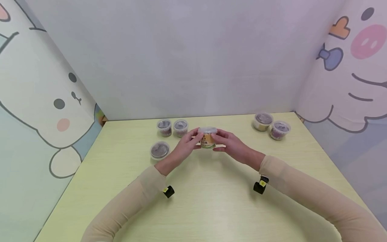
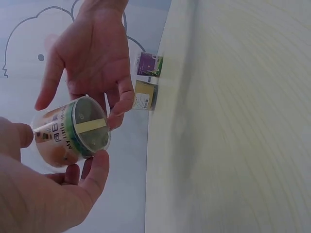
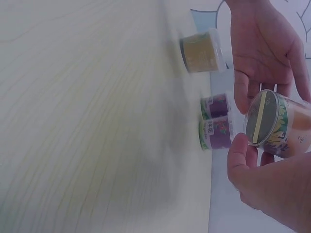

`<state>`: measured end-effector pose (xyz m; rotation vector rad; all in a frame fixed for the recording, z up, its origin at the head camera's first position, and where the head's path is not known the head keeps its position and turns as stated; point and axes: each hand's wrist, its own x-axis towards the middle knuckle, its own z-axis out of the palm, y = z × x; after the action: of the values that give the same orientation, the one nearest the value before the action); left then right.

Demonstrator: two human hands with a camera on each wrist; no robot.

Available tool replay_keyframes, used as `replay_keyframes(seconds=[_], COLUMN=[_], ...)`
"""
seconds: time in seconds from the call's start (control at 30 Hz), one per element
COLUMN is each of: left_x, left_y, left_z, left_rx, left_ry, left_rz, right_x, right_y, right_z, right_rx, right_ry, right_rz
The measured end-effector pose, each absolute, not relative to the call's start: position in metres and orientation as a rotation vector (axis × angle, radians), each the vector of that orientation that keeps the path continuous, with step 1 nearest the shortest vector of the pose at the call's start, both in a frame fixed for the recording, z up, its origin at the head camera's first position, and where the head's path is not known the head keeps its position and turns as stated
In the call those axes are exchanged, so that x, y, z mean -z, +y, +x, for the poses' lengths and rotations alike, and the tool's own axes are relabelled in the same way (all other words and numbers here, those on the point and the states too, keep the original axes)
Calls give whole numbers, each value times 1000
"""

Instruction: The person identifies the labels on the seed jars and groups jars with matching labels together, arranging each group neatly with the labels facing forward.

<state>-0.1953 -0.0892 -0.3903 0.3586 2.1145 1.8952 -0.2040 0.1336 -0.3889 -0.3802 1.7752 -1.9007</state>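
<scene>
The left hand and right hand are gripping an orange-labelled lidded plastic cup from opposite sides, holding it between them above the table. 2 purple-labelled cups are standing beyond the left hand, 1 gold-labelled cup beside it; 2 lidded cups are standing right of the right hand.

Head view: bright, diffuse light; soft-edged shadows on the table beside the sleeves; wide-angle stretch toward frame edges. Wrist views: dimmer, cooler, slightly hazy; broad shadow across tabletop; tub lettering soft
</scene>
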Motion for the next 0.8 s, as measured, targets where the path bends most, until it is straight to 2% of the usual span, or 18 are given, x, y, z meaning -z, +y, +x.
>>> replay_keyframes(seconds=[0.27,0.8], left_x=[391,390], left_y=[-91,-91], left_z=[-194,-193], left_rx=[-1942,-1894], left_ry=[2144,2148], left_rz=[317,380], right_x=[388,385], right_y=[136,130], right_z=[-203,-205], right_rx=[1939,1905], right_ry=[1795,1803], right_rz=[-248,-312])
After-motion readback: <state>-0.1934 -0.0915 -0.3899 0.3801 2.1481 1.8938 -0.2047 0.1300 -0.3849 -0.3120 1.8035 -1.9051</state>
